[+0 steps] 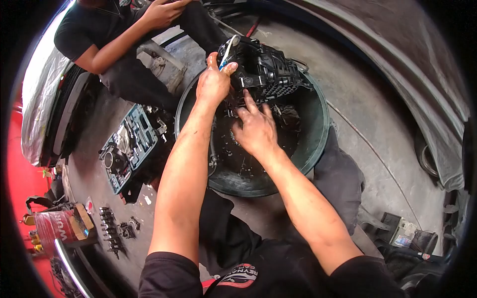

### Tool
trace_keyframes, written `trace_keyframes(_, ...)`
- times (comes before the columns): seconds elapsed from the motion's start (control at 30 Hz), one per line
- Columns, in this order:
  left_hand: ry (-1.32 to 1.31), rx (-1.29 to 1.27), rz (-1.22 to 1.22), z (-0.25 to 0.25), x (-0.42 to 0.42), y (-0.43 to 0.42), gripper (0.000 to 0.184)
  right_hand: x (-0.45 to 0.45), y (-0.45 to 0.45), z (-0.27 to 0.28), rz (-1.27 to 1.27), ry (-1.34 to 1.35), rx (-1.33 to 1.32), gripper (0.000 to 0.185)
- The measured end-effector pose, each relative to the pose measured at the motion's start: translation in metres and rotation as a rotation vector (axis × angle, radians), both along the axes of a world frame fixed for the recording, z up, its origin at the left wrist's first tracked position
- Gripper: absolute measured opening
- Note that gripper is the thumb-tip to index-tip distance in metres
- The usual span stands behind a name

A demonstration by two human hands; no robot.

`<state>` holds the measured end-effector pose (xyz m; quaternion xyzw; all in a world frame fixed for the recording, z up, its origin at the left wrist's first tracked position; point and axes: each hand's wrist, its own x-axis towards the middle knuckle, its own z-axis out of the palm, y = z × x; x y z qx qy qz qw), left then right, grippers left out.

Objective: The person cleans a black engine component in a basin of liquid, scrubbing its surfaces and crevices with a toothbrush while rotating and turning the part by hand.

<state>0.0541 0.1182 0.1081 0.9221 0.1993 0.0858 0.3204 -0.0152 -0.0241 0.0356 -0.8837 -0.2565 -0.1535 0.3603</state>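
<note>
A black engine part [268,74] with ribs and a grid-like side rests tilted at the far rim of a large dark round tub [320,134]. My left hand [214,84] is closed at the part's left end, with a slim white-and-blue brush [228,49], like a toothbrush, between thumb and fingers. Whether those fingers also grip the part is hidden. My right hand [257,130] reaches under the part's near side, fingers apart, one fingertip at its lower edge; it appears to hold nothing. Dark liquid and small bright bits show in the tub bottom.
An open tool case [131,144] lies left of the tub. A crankshaft [109,231] and small metal parts are on the floor at lower left. A co-worker [119,59] sits at upper left. A hose [372,149] crosses the floor at right, near a covered car [387,64].
</note>
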Motion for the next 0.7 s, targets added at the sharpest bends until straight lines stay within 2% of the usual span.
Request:
trace_keyframes(0.03,0.068,-0.055,0.007,0.009,-0.004,-0.004,0.074,-0.005,-0.002,0.013,0.083,0.071,-0.255,0.022)
trace_keyframes(0.1,0.038,-0.005,0.008,0.003,-0.001,0.000,0.076,-0.016,-0.007,0.040,0.245,0.201,-0.768,0.020)
trace_keyframes(0.13,0.001,0.045,0.003,-0.005,0.002,0.002,0.076,-0.017,-0.007,0.041,0.397,0.105,-0.893,0.020)
trace_keyframes(0.17,-0.039,0.096,-0.003,-0.012,0.005,0.005,0.077,-0.014,-0.006,0.039,0.446,-0.009,-0.880,0.019)
trace_keyframes(0.2,-0.036,-0.006,-0.016,-0.007,0.001,0.003,0.078,-0.006,-0.006,0.034,0.496,-0.122,-0.863,0.019)
trace_keyframes(0.27,-0.024,0.021,-0.026,-0.006,-0.002,0.002,0.079,0.015,-0.001,0.018,0.540,-0.290,-0.828,0.017)
trace_keyframes(0.37,-0.006,0.047,-0.020,-0.011,0.001,0.005,0.080,0.030,-0.002,0.032,0.604,-0.288,-1.023,0.019)
trace_keyframes(0.47,-0.004,0.051,-0.014,-0.010,0.002,0.006,0.080,0.010,-0.004,0.038,0.496,-0.141,-1.117,0.020)
trace_keyframes(0.7,-0.044,0.056,-0.027,-0.011,0.004,0.007,0.075,0.051,-0.008,0.011,0.557,-0.226,-0.952,0.018)
